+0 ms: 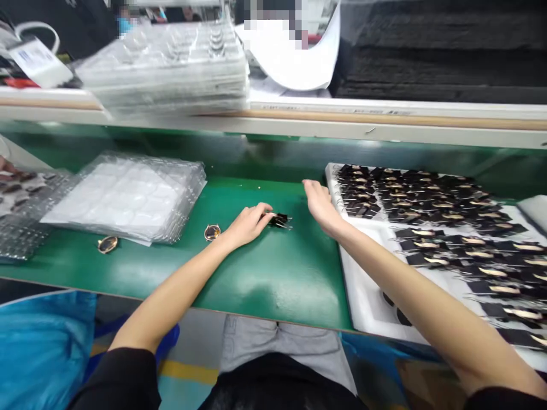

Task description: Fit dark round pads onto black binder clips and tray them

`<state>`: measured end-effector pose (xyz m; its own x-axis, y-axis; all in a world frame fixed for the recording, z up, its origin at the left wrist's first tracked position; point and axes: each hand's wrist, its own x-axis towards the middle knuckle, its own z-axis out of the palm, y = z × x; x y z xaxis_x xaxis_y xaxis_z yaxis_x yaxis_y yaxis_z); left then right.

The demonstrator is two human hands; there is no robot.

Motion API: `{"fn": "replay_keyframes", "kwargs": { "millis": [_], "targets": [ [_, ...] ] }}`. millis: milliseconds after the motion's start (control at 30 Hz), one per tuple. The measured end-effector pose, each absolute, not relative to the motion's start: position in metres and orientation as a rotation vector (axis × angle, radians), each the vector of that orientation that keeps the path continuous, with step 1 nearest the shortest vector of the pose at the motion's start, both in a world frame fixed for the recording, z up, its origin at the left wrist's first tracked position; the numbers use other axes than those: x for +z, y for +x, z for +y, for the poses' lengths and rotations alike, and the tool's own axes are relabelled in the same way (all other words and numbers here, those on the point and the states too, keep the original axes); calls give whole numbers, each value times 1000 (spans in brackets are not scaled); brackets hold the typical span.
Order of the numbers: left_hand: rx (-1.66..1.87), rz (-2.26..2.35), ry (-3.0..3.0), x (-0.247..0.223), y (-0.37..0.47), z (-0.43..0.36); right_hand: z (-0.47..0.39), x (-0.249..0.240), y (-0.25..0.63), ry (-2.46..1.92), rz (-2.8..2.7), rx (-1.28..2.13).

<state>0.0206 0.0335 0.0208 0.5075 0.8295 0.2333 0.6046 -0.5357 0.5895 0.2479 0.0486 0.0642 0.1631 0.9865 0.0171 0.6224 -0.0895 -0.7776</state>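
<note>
My left hand [249,225] is over the middle of the green table [273,279], thumb and fingers closed on the left end of a small black part [280,220] with thin metal wires. To its left lies a round gold-rimmed piece [212,232]. My right hand [318,200] hovers beside the left edge of the white foam tray [367,310]; its fingers are bent, and whether anything is between them is hidden. Rows of similar black parts [444,199] fill much of the tray.
Clear plastic trays with white sheets [123,196] lie at left, near another round piece [107,245]. A person's hand [5,166] shows at the far left edge. A shelf [299,122] above the back holds stacked clear trays [171,74] and a black stack [440,51].
</note>
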Motion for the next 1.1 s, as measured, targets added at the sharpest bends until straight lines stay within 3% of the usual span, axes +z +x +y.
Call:
{"fn": "replay_keyframes", "kwargs": {
  "millis": [167,367,500,700,900,1100],
  "targets": [
    [645,1319,2438,24,3,45,-86,63,262,-1396,-2020,413],
    [582,1336,2438,24,2,49,-192,-7,238,-1463,-2064,-205],
    [472,1368,2430,28,5,41,-193,-41,221,-1370,-1796,-487],
    [413,1391,2421,39,12,22,-183,-44,216,-1306,-1711,-545],
    [390,1027,2666,33,26,5,-173,-51,213,-1205,-1637,-626],
    [665,792,2775,14,56,-7,-158,-63,214,-1210,-1600,-746]
  ]
}}
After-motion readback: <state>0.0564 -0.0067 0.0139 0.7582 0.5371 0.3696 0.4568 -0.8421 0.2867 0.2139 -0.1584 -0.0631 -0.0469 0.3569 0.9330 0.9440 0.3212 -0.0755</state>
